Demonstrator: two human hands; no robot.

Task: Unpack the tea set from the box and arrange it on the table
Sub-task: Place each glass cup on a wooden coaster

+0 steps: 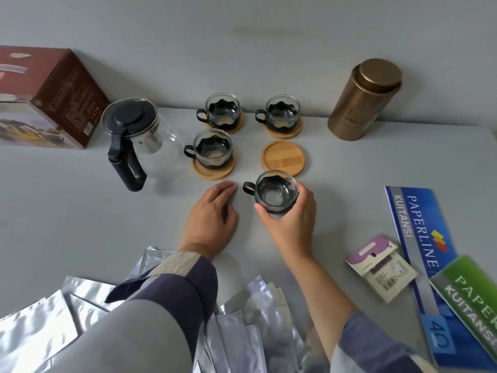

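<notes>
Three cups (213,151) are seated on coasters toward the table's (80,211) far edge beside the teapot (139,138) — one coaster (283,158) is bare. The last cup (275,191) is gripped by the right hand (291,215), just short of it; the left hand (211,215) lies flat, fingers together

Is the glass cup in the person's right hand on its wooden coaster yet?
No. The right hand holds the glass cup just short of the round wooden coaster, which lies bare.
</notes>
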